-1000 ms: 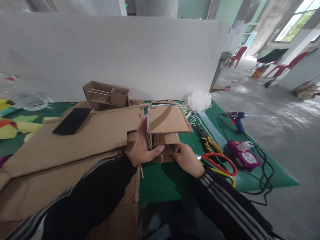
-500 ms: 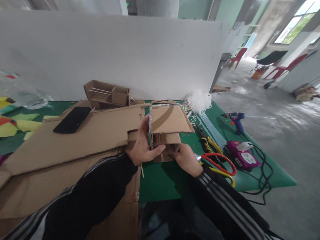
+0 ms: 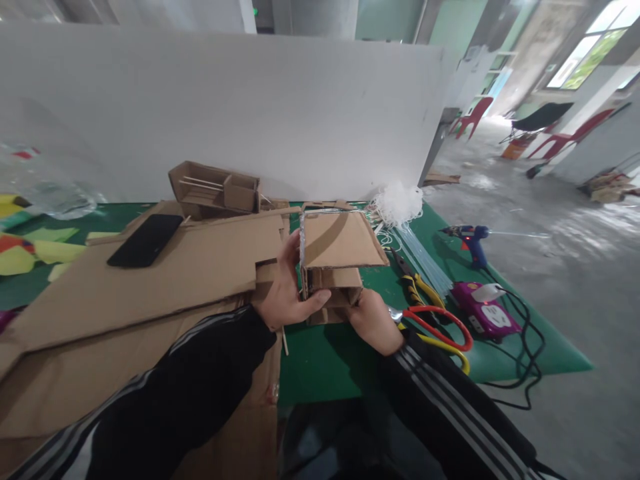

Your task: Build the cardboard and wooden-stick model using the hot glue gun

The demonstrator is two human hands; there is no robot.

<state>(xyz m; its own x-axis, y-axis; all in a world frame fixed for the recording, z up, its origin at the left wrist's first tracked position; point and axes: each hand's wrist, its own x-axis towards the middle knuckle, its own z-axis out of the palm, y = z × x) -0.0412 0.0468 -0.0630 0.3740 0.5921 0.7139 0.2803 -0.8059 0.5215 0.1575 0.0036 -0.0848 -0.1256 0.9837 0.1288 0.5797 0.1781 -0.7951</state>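
Note:
Between my two hands is a small cardboard structure, with a flat square panel on top and a box-like part below it. My left hand grips its left side, thumb across the front of the lower part and fingers behind the left wall. At the lower right corner, my right hand pinches the box-like part; some of its fingertips are hidden underneath. A pale line, perhaps glue, runs along the panel's left edge. Scissors with red and yellow handles lie just right of my right hand.
Large cardboard sheets cover the left of the green table, with a black phone on them. Another cardboard piece stands behind. Rightward are pliers, clear glue sticks, a blue glue gun and a purple power strip.
Hardly anything differs. Both hands keep their hold on the cardboard structure, and the whole view has shifted very slightly.

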